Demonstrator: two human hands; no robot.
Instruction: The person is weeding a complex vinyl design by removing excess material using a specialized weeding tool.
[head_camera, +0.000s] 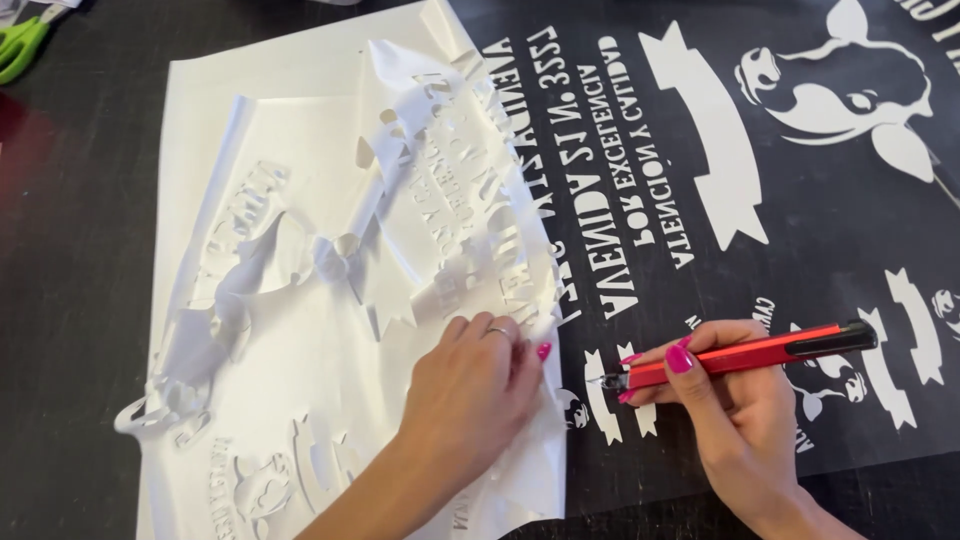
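Note:
My right hand (735, 400) holds a red and black craft knife (745, 353) like a pen, its blade tip touching white cut shapes on a black sheet (800, 230) near the lower middle. My left hand (475, 385) presses flat, fingers together, on peeled white vinyl film (440, 210) that is folded back and crumpled over a white backing sheet (270, 130). The black sheet carries white lettering, ribbon shapes and an animal-head motif. A ring is on my left hand.
Green-handled scissors (20, 45) lie at the top left corner on the dark tabletop (70, 300). The white sheet covers the left half, the black sheet the right half of the view.

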